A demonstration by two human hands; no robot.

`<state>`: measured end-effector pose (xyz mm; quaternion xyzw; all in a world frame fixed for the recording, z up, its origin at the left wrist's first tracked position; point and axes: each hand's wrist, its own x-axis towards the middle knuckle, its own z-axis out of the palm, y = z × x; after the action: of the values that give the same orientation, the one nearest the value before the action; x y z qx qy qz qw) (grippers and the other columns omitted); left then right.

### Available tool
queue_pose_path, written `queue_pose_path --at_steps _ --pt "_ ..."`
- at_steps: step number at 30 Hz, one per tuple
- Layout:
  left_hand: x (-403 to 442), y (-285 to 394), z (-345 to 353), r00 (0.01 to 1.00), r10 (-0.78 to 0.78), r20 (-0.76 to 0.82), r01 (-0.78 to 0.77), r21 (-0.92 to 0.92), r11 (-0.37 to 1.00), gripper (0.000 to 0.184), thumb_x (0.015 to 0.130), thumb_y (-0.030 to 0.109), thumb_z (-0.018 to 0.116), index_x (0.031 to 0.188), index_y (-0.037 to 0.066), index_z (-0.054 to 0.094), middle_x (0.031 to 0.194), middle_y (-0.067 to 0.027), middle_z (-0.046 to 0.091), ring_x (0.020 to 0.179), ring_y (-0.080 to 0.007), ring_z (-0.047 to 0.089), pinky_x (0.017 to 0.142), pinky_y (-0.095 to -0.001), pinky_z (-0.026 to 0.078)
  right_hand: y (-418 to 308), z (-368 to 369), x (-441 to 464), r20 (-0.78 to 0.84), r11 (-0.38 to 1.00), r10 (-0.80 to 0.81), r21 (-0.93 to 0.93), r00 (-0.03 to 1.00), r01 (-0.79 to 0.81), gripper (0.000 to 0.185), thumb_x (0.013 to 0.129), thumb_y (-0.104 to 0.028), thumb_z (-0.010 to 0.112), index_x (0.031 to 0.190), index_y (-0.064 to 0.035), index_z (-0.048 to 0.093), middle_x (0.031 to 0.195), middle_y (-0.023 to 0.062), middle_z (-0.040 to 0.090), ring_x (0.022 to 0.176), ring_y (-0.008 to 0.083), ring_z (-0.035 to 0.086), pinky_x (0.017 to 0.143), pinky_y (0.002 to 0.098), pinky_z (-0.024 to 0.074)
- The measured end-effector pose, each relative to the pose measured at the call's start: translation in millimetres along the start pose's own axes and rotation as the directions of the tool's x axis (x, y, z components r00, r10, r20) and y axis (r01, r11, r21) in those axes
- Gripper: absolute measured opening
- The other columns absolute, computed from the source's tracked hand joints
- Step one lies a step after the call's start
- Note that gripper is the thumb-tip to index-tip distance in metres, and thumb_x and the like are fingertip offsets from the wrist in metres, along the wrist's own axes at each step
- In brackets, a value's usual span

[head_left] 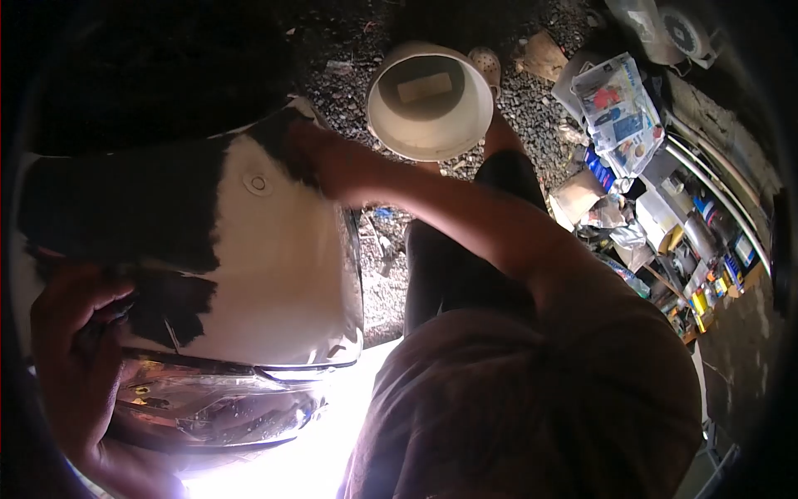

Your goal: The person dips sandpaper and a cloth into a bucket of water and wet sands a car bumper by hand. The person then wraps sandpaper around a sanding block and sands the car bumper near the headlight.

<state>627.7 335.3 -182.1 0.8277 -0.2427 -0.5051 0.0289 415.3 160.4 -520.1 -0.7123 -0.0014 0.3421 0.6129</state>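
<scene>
Well over to the left, the left hand [68, 328] bends at the lower side of a broad pale panel [283, 262], just above a headlamp [220, 407]. Its fingers curl in, forefinger near thumb, beside a dark patch [170, 308]; shadow fills the gap, so I cannot tell whether they pinch anything. The panel spreads rightward from this hand, between it and the other one, with a larger dark patch [125, 208] across its upper left and a round mark [258, 184] on the pale part.

I judge the panel stiff and fairly heavy, and probably fixed in place beside the headlamp. Its smooth pale face could be slippery if wet, so the edges look the surer place to take hold; a flat palm would steady it. The headlamp's cover, likely hard plastic, could scratch.

Farther right, the right hand [320, 162] reaches to the panel's upper right corner, over another dark area. Its fingertips sink into shadow, and I cannot tell whether they are spread, together or around something; the panel lies directly beneath them. Just beyond stands a pale bucket [428, 140] with a rectangular block [424, 86] inside, then a shoe [485, 66] on gravel. Far right, newspaper [619, 112] lies above jumbled containers.
</scene>
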Motion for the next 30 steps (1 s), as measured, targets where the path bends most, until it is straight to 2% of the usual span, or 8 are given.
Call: queue_pose_path --at_steps 4,6,10,16,19,22,28,30 --pt "4.9 7.9 -4.1 0.999 -0.028 0.040 0.031 -0.067 0.997 0.052 0.078 -0.014 0.054 0.123 0.010 0.068 0.136 -0.0131 0.053 0.119 -0.0237 0.062 0.103 -0.0378 0.055 -1.9 -3.1 2.3 0.009 0.988 0.114 0.099 0.993 -0.115 0.096 0.090 -0.021 0.076 0.161 0.0087 0.019 0.165 0.0326 0.024 0.155 0.0417 0.028 0.129 0.0435 0.0259" --pt "5.7 5.2 -0.7 1.000 -0.010 0.023 0.010 -0.015 1.000 0.048 0.080 -0.013 0.055 0.121 0.008 0.069 0.135 -0.0127 0.052 0.117 -0.0217 0.062 0.102 -0.0363 0.054 -25.7 19.1 -41.0 -0.063 0.929 -0.154 -0.349 0.986 0.122 0.093 0.090 -0.019 0.075 0.160 0.0072 0.021 0.164 0.0323 0.027 0.152 0.0411 0.035 0.126 0.0429 0.0306" --pt "1.2 -1.8 7.1 0.999 0.005 -0.034 -0.004 0.020 1.000 0.048 0.080 -0.013 0.056 0.121 0.007 0.069 0.135 -0.0127 0.052 0.116 -0.0214 0.062 0.100 -0.0358 0.054 -34.7 10.6 -47.0 -0.046 0.904 -0.240 -0.375 0.970 0.206 0.091 0.090 -0.017 0.074 0.161 0.0044 0.022 0.165 0.0301 0.027 0.150 0.0385 0.038 0.125 0.0418 0.0327" --pt "5.3 1.6 1.6 1.000 0.021 -0.001 -0.021 -0.030 0.999 0.051 0.079 -0.014 0.055 0.123 0.007 0.068 0.137 -0.0125 0.052 0.116 -0.0219 0.062 0.099 -0.0362 0.054 -13.4 -16.9 0.7 0.200 0.940 0.243 0.193 0.949 -0.281 0.067 0.091 -0.006 0.064 0.150 0.0094 0.037 0.155 0.0360 0.037 0.145 0.0411 0.044 0.120 0.0489 0.0397" --pt "7.1 10.2 5.4 1.000 -0.020 -0.009 0.019 -0.084 0.996 0.059 0.075 -0.018 0.048 0.124 0.009 0.067 0.130 -0.0126 0.059 0.118 -0.0242 0.064 0.103 -0.0366 0.055 -21.5 25.1 -48.4 -0.281 0.927 -0.281 -0.326 0.918 0.185 0.073 0.087 -0.012 0.073 0.149 0.0071 0.038 0.146 0.0349 0.050 0.133 0.0446 0.056 0.110 0.0492 0.0503" --pt "5.1 10.0 3.9 1.000 -0.018 -0.022 0.016 -0.086 0.996 0.064 0.071 -0.020 0.044 0.124 0.010 0.066 0.129 -0.0126 0.060 0.121 -0.0251 0.063 0.105 -0.0376 0.055 -10.4 -7.0 -3.5 0.049 0.975 0.210 0.059 0.976 -0.213 0.070 0.094 -0.002 0.060 0.157 0.0019 0.029 0.147 0.0325 0.052 0.133 0.0430 0.057 0.111 0.0466 0.0485" --pt "6.6 6.7 4.4 1.000 -0.029 -0.006 0.029 -0.012 1.000 0.063 0.073 -0.016 0.047 0.126 0.012 0.066 0.131 -0.0131 0.060 0.122 -0.0266 0.062 0.107 -0.0405 0.054 -12.9 10.7 -24.5 0.024 0.954 0.236 0.181 0.971 -0.237 0.072 0.094 -0.003 0.061 0.158 0.0016 0.029 0.149 0.0335 0.050 0.137 0.0420 0.055 0.113 0.0464 0.0474" --pt "5.6 0.9 9.7 0.999 -0.017 -0.040 0.018 0.027 0.999 0.062 0.073 -0.015 0.048 0.125 0.013 0.067 0.132 -0.0135 0.060 0.122 -0.0273 0.063 0.107 -0.0408 0.055 -7.8 39.8 -44.4 -0.389 0.951 -0.274 -0.248 0.879 0.187 0.073 0.093 -0.003 0.064 0.158 0.0017 0.030 0.145 0.0338 0.054 0.134 0.0424 0.057 0.112 0.0466 0.0483"
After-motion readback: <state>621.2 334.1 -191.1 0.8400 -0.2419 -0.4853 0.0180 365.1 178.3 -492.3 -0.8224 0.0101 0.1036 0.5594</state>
